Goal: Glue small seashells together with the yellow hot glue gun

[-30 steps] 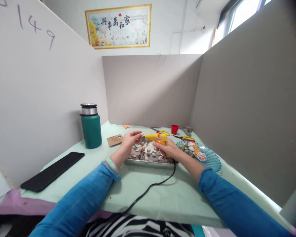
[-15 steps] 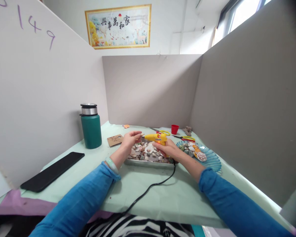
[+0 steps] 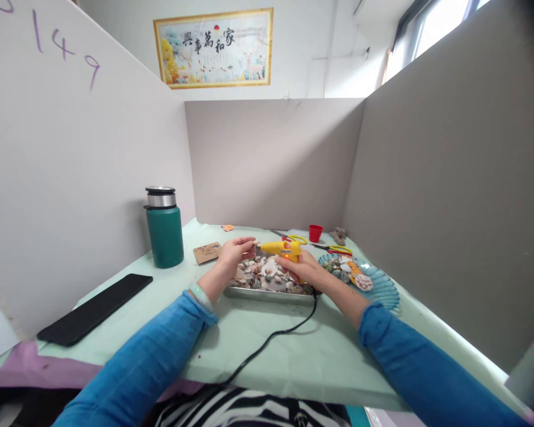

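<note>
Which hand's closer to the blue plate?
Right. The right hand, gripping the yellow glue gun, is just left of the blue plate. The left hand, pinching a small pale piece, is farther left, beyond the glue gun.

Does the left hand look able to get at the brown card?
Probably yes: the brown card lies flat beside the left hand, uncovered, though its fingers seem occupied with a small piece.
</note>
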Demonstrator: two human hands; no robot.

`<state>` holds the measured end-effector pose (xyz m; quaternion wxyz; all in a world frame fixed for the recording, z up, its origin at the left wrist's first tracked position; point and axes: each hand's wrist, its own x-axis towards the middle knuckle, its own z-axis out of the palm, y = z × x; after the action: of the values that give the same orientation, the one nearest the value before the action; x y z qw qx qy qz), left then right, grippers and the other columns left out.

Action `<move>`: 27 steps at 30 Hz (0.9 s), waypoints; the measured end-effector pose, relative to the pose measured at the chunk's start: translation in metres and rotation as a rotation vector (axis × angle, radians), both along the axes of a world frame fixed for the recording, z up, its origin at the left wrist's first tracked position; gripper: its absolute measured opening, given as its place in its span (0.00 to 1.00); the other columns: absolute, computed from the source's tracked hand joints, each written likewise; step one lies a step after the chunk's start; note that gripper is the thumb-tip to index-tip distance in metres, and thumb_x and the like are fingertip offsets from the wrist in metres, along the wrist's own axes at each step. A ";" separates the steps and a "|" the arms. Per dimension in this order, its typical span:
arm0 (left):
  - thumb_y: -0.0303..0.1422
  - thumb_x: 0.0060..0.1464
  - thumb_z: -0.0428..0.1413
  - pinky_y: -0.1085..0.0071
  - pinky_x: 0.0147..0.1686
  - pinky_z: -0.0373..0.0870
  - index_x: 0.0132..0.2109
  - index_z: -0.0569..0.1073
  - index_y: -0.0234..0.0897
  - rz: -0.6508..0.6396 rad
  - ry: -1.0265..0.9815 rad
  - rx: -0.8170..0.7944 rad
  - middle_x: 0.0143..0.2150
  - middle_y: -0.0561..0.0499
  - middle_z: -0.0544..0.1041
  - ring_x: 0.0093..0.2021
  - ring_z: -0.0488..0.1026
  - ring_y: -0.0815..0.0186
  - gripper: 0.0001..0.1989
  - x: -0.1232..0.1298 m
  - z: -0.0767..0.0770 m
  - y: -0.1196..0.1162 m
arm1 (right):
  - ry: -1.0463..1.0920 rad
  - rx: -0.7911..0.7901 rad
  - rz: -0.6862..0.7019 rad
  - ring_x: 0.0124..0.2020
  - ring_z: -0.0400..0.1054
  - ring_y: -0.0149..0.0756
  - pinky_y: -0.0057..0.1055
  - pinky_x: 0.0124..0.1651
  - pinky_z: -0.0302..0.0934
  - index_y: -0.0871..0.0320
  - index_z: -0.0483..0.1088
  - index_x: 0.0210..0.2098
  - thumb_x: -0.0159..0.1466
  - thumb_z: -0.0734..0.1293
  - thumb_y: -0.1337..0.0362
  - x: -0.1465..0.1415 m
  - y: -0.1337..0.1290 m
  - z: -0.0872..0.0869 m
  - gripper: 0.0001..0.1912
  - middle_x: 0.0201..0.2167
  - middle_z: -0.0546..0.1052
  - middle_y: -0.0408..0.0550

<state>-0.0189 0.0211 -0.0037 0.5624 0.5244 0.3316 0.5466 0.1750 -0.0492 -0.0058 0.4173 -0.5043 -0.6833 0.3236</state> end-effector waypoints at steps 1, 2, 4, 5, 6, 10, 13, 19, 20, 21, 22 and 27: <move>0.30 0.39 0.65 0.69 0.35 0.69 0.37 0.77 0.30 0.004 -0.006 0.001 0.30 0.46 0.77 0.28 0.72 0.68 0.15 0.000 0.000 0.000 | -0.002 -0.005 0.000 0.11 0.54 0.26 0.24 0.16 0.51 0.58 0.64 0.21 0.58 0.66 0.52 0.000 0.000 0.000 0.18 0.08 0.61 0.37; 0.30 0.39 0.65 0.69 0.35 0.69 0.37 0.77 0.30 0.007 -0.010 -0.001 0.30 0.46 0.77 0.28 0.72 0.68 0.14 0.000 0.000 0.001 | -0.003 -0.008 -0.001 0.11 0.53 0.26 0.24 0.16 0.51 0.58 0.64 0.21 0.58 0.66 0.52 0.000 0.000 0.000 0.18 0.08 0.60 0.37; 0.30 0.39 0.64 0.70 0.35 0.69 0.37 0.77 0.29 0.009 -0.008 -0.004 0.30 0.46 0.77 0.28 0.72 0.68 0.14 0.000 0.000 0.000 | -0.006 -0.012 -0.003 0.11 0.53 0.25 0.24 0.16 0.51 0.59 0.64 0.21 0.58 0.66 0.52 0.001 0.000 -0.001 0.18 0.08 0.61 0.37; 0.30 0.39 0.64 0.69 0.35 0.69 0.37 0.77 0.29 0.010 -0.001 -0.002 0.30 0.46 0.77 0.29 0.72 0.68 0.14 0.000 0.000 0.000 | -0.009 -0.011 -0.005 0.11 0.54 0.25 0.24 0.16 0.51 0.59 0.64 0.21 0.58 0.66 0.52 0.001 0.001 -0.001 0.18 0.08 0.61 0.37; 0.30 0.39 0.64 0.69 0.35 0.69 0.38 0.77 0.29 0.012 0.010 0.000 0.31 0.45 0.77 0.29 0.72 0.68 0.15 0.000 0.000 0.000 | -0.013 -0.009 -0.009 0.11 0.54 0.26 0.24 0.16 0.51 0.59 0.65 0.21 0.58 0.66 0.52 0.001 0.001 -0.001 0.18 0.08 0.61 0.37; 0.30 0.38 0.65 0.69 0.35 0.69 0.37 0.77 0.30 0.026 0.047 0.034 0.34 0.44 0.78 0.28 0.72 0.69 0.15 0.001 0.000 -0.001 | -0.025 -0.005 -0.017 0.12 0.54 0.26 0.24 0.17 0.52 0.59 0.65 0.21 0.58 0.66 0.51 0.001 0.002 -0.001 0.18 0.08 0.61 0.37; 0.31 0.38 0.65 0.68 0.35 0.68 0.37 0.77 0.30 0.046 0.044 0.050 0.33 0.44 0.78 0.28 0.72 0.68 0.15 0.001 0.000 0.000 | -0.036 -0.006 -0.014 0.11 0.54 0.25 0.24 0.17 0.52 0.59 0.65 0.21 0.58 0.65 0.51 0.002 0.003 -0.003 0.19 0.08 0.61 0.37; 0.32 0.38 0.65 0.67 0.36 0.69 0.37 0.77 0.30 0.041 0.066 0.056 0.32 0.45 0.77 0.29 0.72 0.67 0.16 0.001 0.000 0.000 | -0.030 0.004 -0.019 0.11 0.54 0.26 0.24 0.18 0.53 0.59 0.66 0.21 0.58 0.66 0.50 0.003 0.005 -0.005 0.19 0.08 0.61 0.37; 0.32 0.38 0.65 0.67 0.36 0.69 0.37 0.77 0.30 0.040 0.069 0.053 0.32 0.44 0.77 0.29 0.72 0.67 0.16 0.001 0.000 0.000 | -0.028 0.004 -0.019 0.11 0.54 0.26 0.24 0.18 0.53 0.59 0.66 0.21 0.58 0.66 0.50 0.003 0.005 -0.005 0.19 0.08 0.61 0.37; 0.32 0.38 0.65 0.68 0.36 0.69 0.38 0.77 0.30 0.040 0.070 0.051 0.32 0.44 0.77 0.29 0.72 0.67 0.16 0.001 0.000 0.001 | -0.027 0.004 -0.018 0.11 0.54 0.26 0.24 0.18 0.53 0.59 0.65 0.21 0.58 0.66 0.50 0.003 0.005 -0.005 0.19 0.08 0.61 0.37; 0.32 0.39 0.64 0.68 0.35 0.69 0.38 0.77 0.30 0.042 0.071 0.052 0.32 0.45 0.77 0.28 0.72 0.67 0.16 0.001 0.000 0.001 | -0.030 0.003 -0.014 0.11 0.54 0.25 0.24 0.18 0.52 0.59 0.65 0.21 0.58 0.66 0.50 0.003 0.006 -0.005 0.19 0.08 0.61 0.37; 0.30 0.41 0.63 0.70 0.34 0.68 0.39 0.77 0.29 0.050 0.063 0.060 0.32 0.45 0.78 0.27 0.72 0.69 0.15 0.001 0.000 0.001 | -0.044 0.009 0.013 0.11 0.54 0.25 0.24 0.17 0.51 0.59 0.66 0.22 0.59 0.65 0.50 0.004 0.007 -0.007 0.19 0.08 0.61 0.37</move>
<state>-0.0183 0.0221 -0.0039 0.5218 0.5495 0.3457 0.5535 0.1793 -0.0420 -0.0131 0.4022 -0.5050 -0.6970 0.3123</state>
